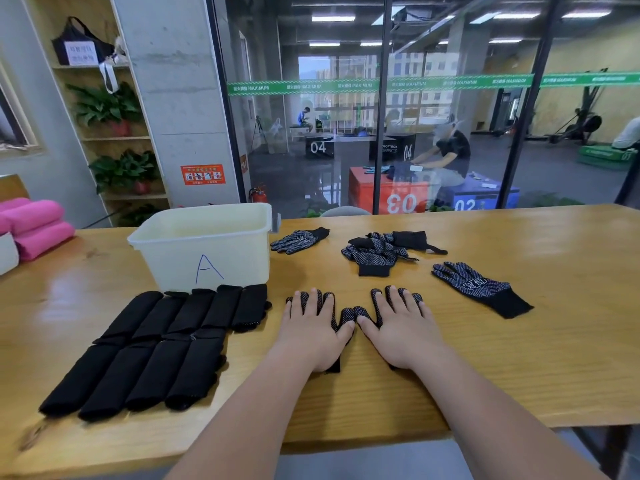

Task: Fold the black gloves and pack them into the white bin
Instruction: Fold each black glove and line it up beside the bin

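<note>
Wooden table (pixel 519 358): left hand (pixel 311 332) and right hand (pixel 398 329) lie flat, fingers spread, pressing black gloves (pixel 376 300).

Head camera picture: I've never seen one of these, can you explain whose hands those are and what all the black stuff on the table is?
There is no machine here. The camera sits on a person's head and looks down at their own bare hands. The left hand and right hand lie flat, pressing two dotted gloves onto the table; nothing is held. To their left, folded gloves lie in rows in front of a white bin marked A. Loose gloves lie farther back and to the right.
</note>
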